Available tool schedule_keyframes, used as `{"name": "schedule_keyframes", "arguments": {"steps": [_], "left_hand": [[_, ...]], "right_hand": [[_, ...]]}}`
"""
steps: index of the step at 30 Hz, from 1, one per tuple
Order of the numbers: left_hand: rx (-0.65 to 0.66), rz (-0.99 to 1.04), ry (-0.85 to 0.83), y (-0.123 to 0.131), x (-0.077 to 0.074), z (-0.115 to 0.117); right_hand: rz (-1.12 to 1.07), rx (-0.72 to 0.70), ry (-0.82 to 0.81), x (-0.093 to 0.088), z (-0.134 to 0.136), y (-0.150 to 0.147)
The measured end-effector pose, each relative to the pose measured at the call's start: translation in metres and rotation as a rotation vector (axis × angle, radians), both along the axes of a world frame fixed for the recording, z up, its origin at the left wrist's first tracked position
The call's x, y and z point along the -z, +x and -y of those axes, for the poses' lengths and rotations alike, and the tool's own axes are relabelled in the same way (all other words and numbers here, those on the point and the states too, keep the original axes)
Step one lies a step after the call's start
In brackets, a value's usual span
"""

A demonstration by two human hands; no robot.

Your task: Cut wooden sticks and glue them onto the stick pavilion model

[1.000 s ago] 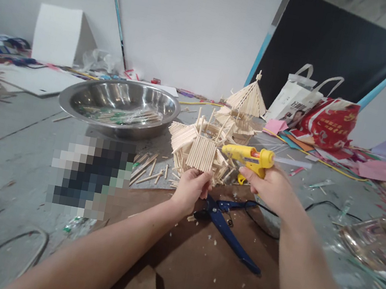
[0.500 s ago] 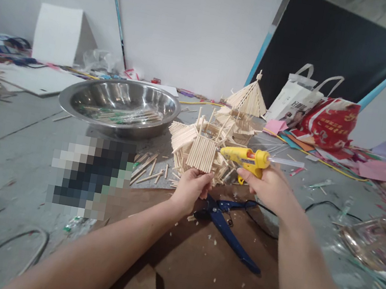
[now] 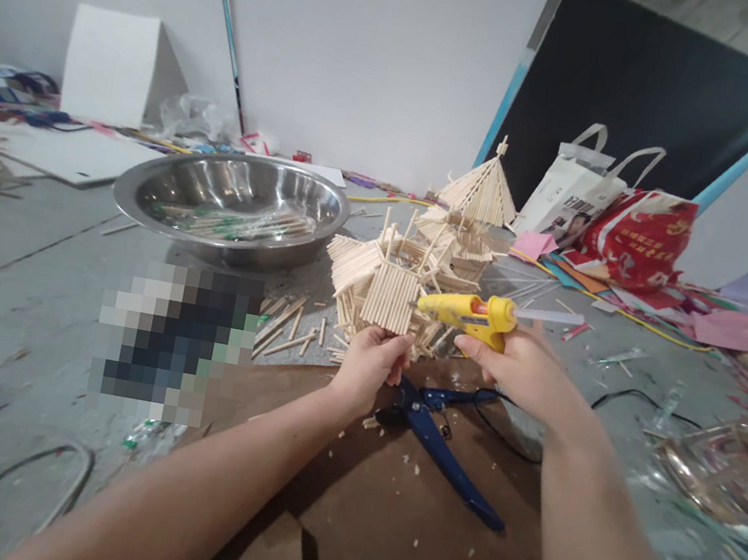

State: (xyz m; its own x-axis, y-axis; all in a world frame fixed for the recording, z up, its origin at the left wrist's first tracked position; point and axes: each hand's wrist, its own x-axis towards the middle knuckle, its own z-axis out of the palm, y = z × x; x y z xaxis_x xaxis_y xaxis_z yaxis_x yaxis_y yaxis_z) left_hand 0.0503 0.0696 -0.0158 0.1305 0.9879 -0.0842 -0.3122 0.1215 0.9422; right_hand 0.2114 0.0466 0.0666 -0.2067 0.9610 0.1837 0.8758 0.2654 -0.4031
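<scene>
My left hand [image 3: 372,362] pinches the lower edge of a small panel of wooden sticks [image 3: 390,299] laid side by side. The panel is in front of a stick model [image 3: 354,267] with a sloping roof; I cannot tell whether they are joined. My right hand [image 3: 523,359] is wrapped round a yellow glue gun [image 3: 466,312] with a clear glue stick [image 3: 552,317] jutting from its back. The gun's nozzle is at the panel's right edge. Under my hands lie blue-handled pliers [image 3: 442,447] on a brown sheet [image 3: 412,557].
A steel basin [image 3: 141,205] holding bagged sticks stands at the left. Loose sticks [image 3: 288,333] lie by the model. Behind it rises a pointed stick tower [image 3: 484,188]. Bags [image 3: 642,236] and coloured paper [image 3: 745,331] are at the right. A black cord [image 3: 507,429] crosses the sheet.
The glue gun in my right hand has shifted slightly left and down, bringing its nozzle lower along the panel's right edge. My left hand and the panel have stayed in place.
</scene>
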Motion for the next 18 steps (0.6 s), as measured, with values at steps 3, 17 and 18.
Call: {"name": "schedule_keyframes", "arguments": {"steps": [3,17,18], "left_hand": [[-0.001,-0.009,0.005,0.0001,-0.0004,0.0004],[0.000,-0.012,0.003,-0.0001,-0.0018,0.0003],[0.013,-0.014,-0.003,-0.0003,-0.0016,0.0007]], "right_hand": [[0.009,-0.009,-0.022,-0.0009,0.0016,0.0000],[-0.011,-0.128,-0.126,-0.0088,0.0089,0.0021],[-0.007,-0.129,-0.124,-0.0093,0.0092,0.0032]]}}
